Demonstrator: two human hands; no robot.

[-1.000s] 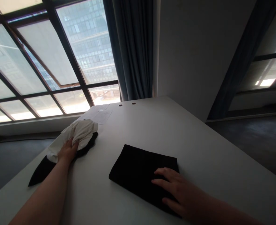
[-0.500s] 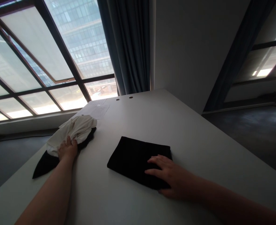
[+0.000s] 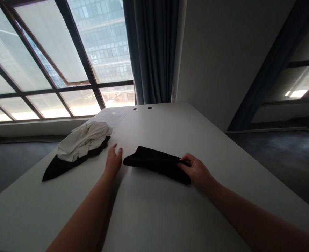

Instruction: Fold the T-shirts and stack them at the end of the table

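A folded black cloth [image 3: 154, 161], perhaps a garment, is partly raised off the white table [image 3: 154, 213]. At its right end my right hand [image 3: 195, 169] pinches the fabric between thumb and fingers. Just past its left end is my left hand [image 3: 114, 159], fingers apart and holding nothing. To the left of that hand lies a crumpled white cloth [image 3: 83, 140] on top of a black cloth [image 3: 57, 168]. The left hand does not touch this pile.
Paper sheets [image 3: 115, 115] lie at the table's far left. Two round holes [image 3: 149, 107] pierce the tabletop near its far edge. Beyond stand windows [image 3: 49, 38], a blue curtain [image 3: 154, 52] and a dark wall [image 3: 222, 59].
My left hand has left the white cloth and moved right, toward the folded black cloth. My right hand, earlier lying on that cloth, now grips its right end and has raised its near side.
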